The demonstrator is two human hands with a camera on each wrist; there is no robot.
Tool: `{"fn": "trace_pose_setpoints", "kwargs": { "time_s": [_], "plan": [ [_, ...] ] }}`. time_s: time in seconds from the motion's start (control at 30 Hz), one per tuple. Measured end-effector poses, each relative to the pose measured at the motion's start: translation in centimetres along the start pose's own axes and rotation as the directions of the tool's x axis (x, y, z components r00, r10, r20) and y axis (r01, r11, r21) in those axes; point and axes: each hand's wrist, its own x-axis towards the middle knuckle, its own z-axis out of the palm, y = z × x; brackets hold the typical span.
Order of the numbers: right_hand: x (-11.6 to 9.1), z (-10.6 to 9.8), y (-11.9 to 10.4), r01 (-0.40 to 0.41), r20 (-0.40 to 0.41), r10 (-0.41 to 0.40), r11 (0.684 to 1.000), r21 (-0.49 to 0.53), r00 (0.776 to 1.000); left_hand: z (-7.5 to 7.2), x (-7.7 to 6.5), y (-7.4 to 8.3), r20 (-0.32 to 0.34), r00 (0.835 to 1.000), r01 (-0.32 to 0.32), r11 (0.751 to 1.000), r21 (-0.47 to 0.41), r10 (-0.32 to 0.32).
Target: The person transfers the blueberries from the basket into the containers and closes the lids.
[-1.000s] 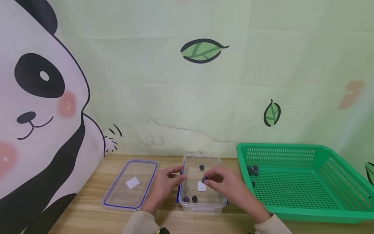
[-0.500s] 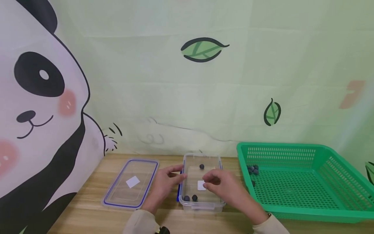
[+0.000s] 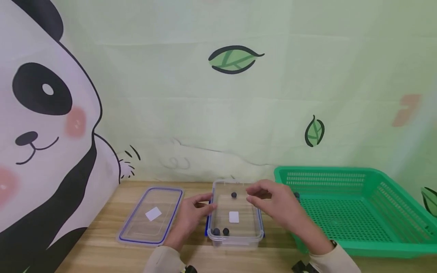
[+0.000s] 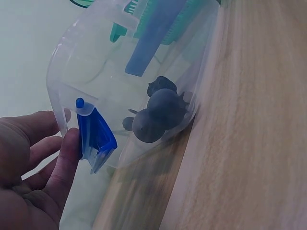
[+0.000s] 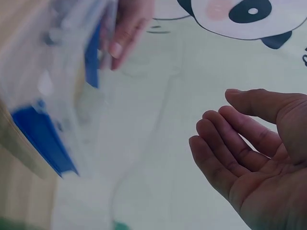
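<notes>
I've got the right hand (image 3: 279,201) empty, thumb and fingers apart, over the right edge of the box (image 3: 235,239). Berry (image 3: 296,195) in the basket (image 3: 368,248) is box-right, nearer that hand; left hand (image 3: 192,212) pinches the box's left rim.

Beyond the left hand (image 3: 191,214) and right hand (image 3: 276,203), a creased pale-green wall cloth (image 3: 164,83) carries 3 printed leaves (image 3: 232,58); pale light streaks it farther right. A large panda print (image 3: 51,131) fills the space leftward. Beneath the hands lies a wood-grain tabletop (image 3: 110,220).
</notes>
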Motion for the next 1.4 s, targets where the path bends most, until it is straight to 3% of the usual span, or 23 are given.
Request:
{"fn": "trace_pose_setpoints", "kwargs": {
  "time_s": [0.23, 0.67, 0.93, 1.4],
  "plan": [
    [1.4, -3.2, -0.2, 0.064, -0.001, -0.064, 0.996, -0.056, 0.998, -0.3, -0.1, -0.2, -0.001, 1.000, -0.003, 1.000, 0.004, 0.003],
    [3.4, -8.3, 1.1, 0.070, 0.033, -0.067, 0.993, -0.096, 0.997, -0.2, 0.0, -0.6, 0.010, 1.000, -0.027, 1.000, -0.007, 0.027],
    [4.4, -10.4, 4.6, 0.025, 0.055, -0.018, 0.989, -0.144, 0.998, -0.2, 0.1, -0.5, 0.010, 1.000, -0.025, 1.000, -0.007, 0.025],
    [4.6, -11.5, 11.4, -0.049, 0.169, 0.093, 0.968, -0.245, 0.981, -0.1, 0.2, -0.5, 0.005, 1.000, -0.012, 1.000, -0.007, 0.013]
  ]
}}
